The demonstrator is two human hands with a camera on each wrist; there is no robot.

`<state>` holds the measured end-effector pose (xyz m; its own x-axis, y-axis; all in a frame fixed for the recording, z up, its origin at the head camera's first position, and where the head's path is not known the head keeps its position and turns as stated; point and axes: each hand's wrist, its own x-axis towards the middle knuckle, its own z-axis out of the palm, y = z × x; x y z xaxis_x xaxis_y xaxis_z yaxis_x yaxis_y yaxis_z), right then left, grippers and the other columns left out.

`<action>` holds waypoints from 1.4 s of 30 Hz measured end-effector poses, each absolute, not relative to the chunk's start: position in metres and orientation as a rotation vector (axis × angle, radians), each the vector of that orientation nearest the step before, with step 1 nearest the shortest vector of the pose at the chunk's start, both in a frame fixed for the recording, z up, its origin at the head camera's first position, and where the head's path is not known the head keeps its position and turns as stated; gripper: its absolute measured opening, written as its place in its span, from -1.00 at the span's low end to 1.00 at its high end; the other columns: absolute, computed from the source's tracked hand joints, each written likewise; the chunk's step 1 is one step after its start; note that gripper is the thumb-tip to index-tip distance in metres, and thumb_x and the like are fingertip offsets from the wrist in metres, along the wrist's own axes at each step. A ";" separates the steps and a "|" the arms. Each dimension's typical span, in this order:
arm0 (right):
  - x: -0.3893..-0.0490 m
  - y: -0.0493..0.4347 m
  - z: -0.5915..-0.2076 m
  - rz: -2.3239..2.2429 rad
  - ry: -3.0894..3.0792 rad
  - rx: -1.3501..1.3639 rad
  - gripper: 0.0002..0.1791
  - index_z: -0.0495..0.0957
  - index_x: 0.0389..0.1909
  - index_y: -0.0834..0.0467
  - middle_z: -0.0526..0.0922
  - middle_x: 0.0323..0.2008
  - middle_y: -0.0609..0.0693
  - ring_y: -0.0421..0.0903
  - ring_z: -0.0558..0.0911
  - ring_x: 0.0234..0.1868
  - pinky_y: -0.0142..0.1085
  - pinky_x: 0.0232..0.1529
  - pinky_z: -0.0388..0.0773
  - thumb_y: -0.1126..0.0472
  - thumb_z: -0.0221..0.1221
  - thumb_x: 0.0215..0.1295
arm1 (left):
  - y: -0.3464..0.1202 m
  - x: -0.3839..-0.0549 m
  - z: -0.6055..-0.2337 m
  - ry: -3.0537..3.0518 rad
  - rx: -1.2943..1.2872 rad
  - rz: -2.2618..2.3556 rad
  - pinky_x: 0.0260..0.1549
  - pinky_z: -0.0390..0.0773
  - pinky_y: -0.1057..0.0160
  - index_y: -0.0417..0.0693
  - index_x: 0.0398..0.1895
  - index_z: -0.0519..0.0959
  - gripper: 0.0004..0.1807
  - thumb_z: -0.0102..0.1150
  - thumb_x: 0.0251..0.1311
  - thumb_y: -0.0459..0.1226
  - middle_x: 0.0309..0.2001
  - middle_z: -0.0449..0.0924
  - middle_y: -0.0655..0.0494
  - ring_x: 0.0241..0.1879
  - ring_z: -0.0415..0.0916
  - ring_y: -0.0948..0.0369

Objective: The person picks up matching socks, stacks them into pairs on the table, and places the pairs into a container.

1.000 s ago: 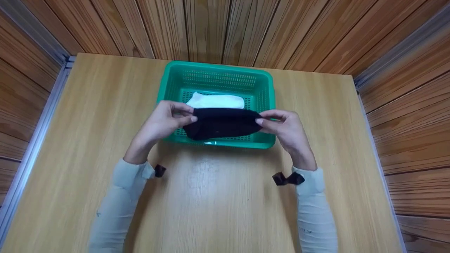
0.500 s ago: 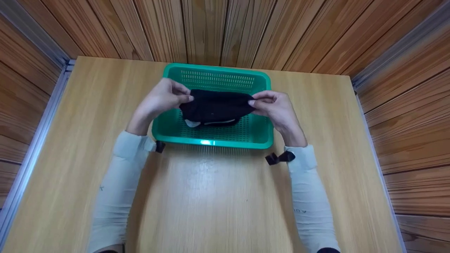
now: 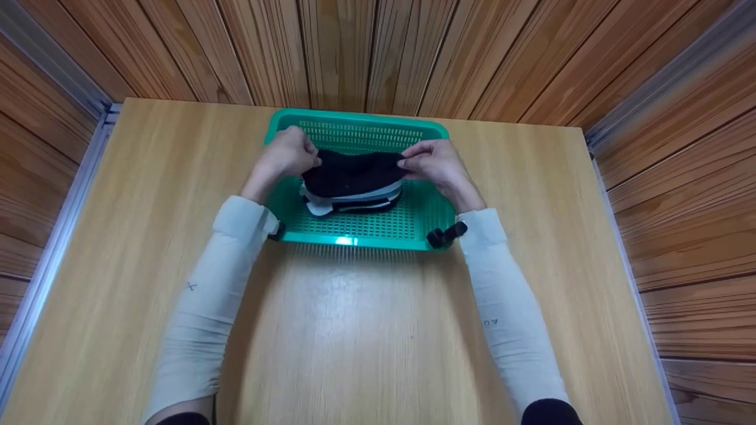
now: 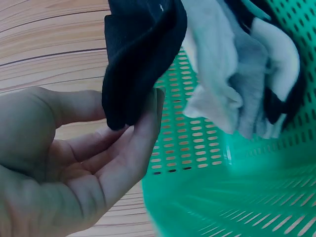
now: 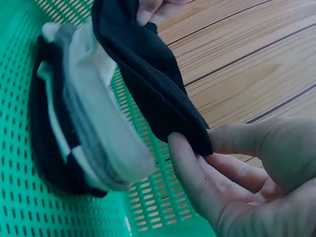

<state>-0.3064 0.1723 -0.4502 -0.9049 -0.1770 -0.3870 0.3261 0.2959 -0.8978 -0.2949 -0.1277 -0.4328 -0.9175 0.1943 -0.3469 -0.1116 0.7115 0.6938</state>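
Between my two hands a folded black sock [image 3: 354, 174] is stretched over the green basket [image 3: 378, 243]. My left hand [image 3: 287, 152] pinches its left end between thumb and fingers, as the left wrist view also shows. At the other end my right hand [image 3: 436, 164] pinches the sock the same way. Inside the basket, a row of folded socks stands side by side: a white sock [image 5: 111, 113], a grey sock [image 4: 249, 74] and dark ones with white parts [image 4: 281, 64]. The black sock hides part of this row in the head view.
The basket stands on a light wooden table [image 3: 348, 330] near its back edge. Wood-panelled walls [image 3: 342, 53] rise at the back and on both sides. A dark strap end [image 3: 446, 235] hangs from the right sleeve, over the basket's front right corner.
Both hands have carried the black sock away from me, towards the back of the basket, and drawn slightly closer together. Folded socks now show in front of it.
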 end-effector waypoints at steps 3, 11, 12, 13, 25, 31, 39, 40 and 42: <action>-0.311 0.169 -0.458 -1.603 2.164 0.149 -0.86 0.65 -0.08 0.29 0.66 -0.14 0.07 -0.16 0.77 -0.25 -0.19 -0.01 0.77 0.41 0.29 0.38 | -0.124 -0.303 -0.438 2.524 0.000 1.003 -0.61 0.16 0.31 0.05 -0.77 0.26 -0.44 0.15 0.48 -0.31 -0.75 0.14 0.28 -0.72 0.07 0.31; -0.316 0.163 -0.469 -1.451 2.226 0.199 -0.80 0.59 -0.01 0.28 0.60 -0.05 0.14 -0.12 0.80 -0.27 -0.04 0.15 0.71 0.45 0.26 0.38 | -0.120 -0.316 -0.439 2.476 -0.074 0.774 -0.36 0.59 0.22 -0.12 -0.33 0.44 -0.81 0.14 0.49 -0.29 -0.42 0.39 0.09 -0.47 0.46 0.18; -0.317 0.162 -0.469 -1.436 2.230 0.201 -0.81 0.56 -0.05 0.26 0.58 -0.04 0.14 -0.11 0.80 -0.28 -0.03 0.15 0.71 0.46 0.26 0.37 | -0.120 -0.316 -0.438 2.462 -0.081 0.747 -0.28 0.63 0.19 -0.15 -0.20 0.47 -0.88 0.14 0.49 -0.28 -0.32 0.42 0.05 -0.41 0.50 0.16; -0.317 0.161 -0.469 -1.425 2.233 0.200 -0.81 0.54 -0.09 0.25 0.55 -0.03 0.14 -0.10 0.79 -0.29 -0.01 0.16 0.71 0.48 0.26 0.36 | -0.119 -0.317 -0.438 2.450 -0.086 0.730 -0.22 0.66 0.17 -0.19 -0.07 0.48 -0.86 0.15 0.49 -0.28 -0.23 0.44 0.01 -0.36 0.51 0.14; -0.320 0.155 -0.463 -1.053 2.372 -0.055 -0.78 0.75 0.01 0.26 0.63 0.24 0.17 0.08 0.73 0.05 0.02 0.22 0.67 0.39 0.25 0.43 | -0.113 -0.325 -0.446 2.398 -0.152 0.684 -0.42 0.46 0.28 -0.22 0.44 0.25 -0.44 0.15 0.45 -0.32 0.14 0.41 -0.15 -0.30 0.43 0.11; -0.326 0.159 -0.468 -0.907 2.411 -0.151 -0.80 0.77 -0.01 0.17 0.69 0.17 0.08 0.00 0.62 0.06 -0.14 0.04 0.59 0.26 0.35 0.39 | -0.111 -0.325 -0.449 2.391 -0.157 0.718 -0.36 0.46 0.26 -0.19 0.31 0.35 -0.57 0.16 0.46 -0.33 0.04 0.41 -0.09 -0.23 0.43 0.08; -0.329 0.158 -0.479 -0.892 2.430 -0.212 -0.86 0.79 -0.11 0.15 0.66 -0.16 0.02 -0.06 0.50 -0.16 -0.23 -0.17 0.45 0.25 0.40 0.35 | -0.112 -0.326 -0.456 2.390 -0.184 0.747 -0.47 0.35 0.26 -0.17 0.05 0.43 -0.76 0.20 0.41 -0.38 -0.14 0.34 0.00 -0.38 0.32 0.13; -0.330 0.158 -0.480 -0.890 2.430 -0.219 -0.86 0.79 -0.11 0.15 0.66 -0.20 0.01 -0.07 0.49 -0.18 -0.24 -0.19 0.45 0.25 0.40 0.35 | -0.113 -0.326 -0.456 2.387 -0.191 0.752 -0.48 0.34 0.26 -0.17 0.04 0.41 -0.75 0.21 0.40 -0.38 -0.13 0.33 0.00 -0.38 0.31 0.13; -0.329 0.157 -0.481 -0.885 2.429 -0.227 -0.86 0.79 -0.12 0.16 0.65 -0.22 0.00 -0.08 0.48 -0.21 -0.26 -0.22 0.43 0.26 0.40 0.35 | -0.114 -0.327 -0.457 2.382 -0.196 0.747 -0.48 0.36 0.26 -0.16 0.02 0.40 -0.75 0.22 0.40 -0.37 -0.13 0.33 0.00 -0.38 0.33 0.13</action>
